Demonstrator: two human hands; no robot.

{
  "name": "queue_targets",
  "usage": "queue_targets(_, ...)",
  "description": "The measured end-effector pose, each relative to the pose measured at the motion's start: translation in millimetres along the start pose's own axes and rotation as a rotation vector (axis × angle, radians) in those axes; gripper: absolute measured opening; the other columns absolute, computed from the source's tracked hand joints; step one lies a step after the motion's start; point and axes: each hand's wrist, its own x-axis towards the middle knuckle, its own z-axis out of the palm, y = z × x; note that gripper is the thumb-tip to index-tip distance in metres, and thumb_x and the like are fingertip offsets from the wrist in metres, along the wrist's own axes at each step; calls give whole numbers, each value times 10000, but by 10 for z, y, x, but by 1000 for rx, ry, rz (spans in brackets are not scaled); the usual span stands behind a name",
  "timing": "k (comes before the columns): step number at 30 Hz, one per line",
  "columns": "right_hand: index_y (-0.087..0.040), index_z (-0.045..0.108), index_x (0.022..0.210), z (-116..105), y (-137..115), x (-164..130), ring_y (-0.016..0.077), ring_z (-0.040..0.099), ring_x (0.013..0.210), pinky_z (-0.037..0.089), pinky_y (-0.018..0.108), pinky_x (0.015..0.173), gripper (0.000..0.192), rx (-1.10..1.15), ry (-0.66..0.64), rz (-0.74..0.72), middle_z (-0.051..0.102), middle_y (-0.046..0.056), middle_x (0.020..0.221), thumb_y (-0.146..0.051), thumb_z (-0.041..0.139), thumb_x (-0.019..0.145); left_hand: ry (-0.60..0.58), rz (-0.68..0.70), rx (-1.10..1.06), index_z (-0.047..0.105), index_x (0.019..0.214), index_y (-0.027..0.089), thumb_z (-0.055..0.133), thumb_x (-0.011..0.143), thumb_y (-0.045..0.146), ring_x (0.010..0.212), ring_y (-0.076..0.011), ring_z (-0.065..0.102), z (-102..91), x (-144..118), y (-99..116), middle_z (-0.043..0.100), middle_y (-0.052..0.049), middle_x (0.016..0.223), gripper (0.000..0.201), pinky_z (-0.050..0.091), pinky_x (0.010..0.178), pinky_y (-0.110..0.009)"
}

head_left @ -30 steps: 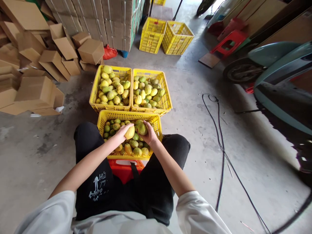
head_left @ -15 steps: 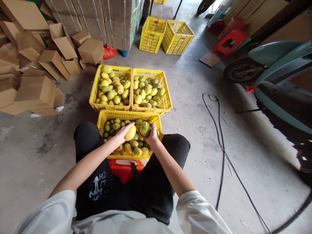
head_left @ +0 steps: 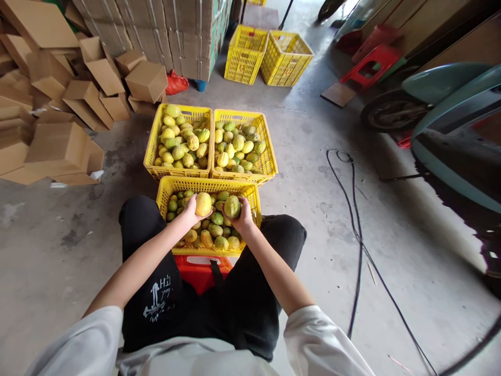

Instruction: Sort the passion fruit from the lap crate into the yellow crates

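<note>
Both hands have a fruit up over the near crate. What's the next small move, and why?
Probably carry the yellow fruit in the left hand forward to the far left crate, whose fruit looks mostly yellow. The right hand has a grip on a greener fruit, closer in colour to the far right crate's mix. Both are lifted clear of the near crate, so nothing blocks the reach.
</note>
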Motion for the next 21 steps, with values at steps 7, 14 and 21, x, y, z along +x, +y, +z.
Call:
queue_targets(7,-233,594,812,0,-85,-13,212,681,828,612,302,621,194,9,-16,-12,677,23,765,-425,607,835,-53,87,137,602,877,165,651,895,454,601,-174,645,101,-176,21,642,-59,704,294,561,551,-274)
queue_targets(14,-266,556,813,13,-36,-20,200,658,797,633,349,701,224,-12,-44,-77,628,-33,737,-293,758,719,1,172,142,614,864,184,734,843,325,623,-151,635,117,-193,-13,651,-25,722,186,579,665,-291)
queue_targets(21,-239,594,832,-69,-135,72,213,676,764,606,319,611,163,10,-51,1,655,19,721,-402,590,823,69,55,45,620,918,202,575,927,404,680,-204,667,83,-92,-18,646,-46,770,207,598,645,-331)
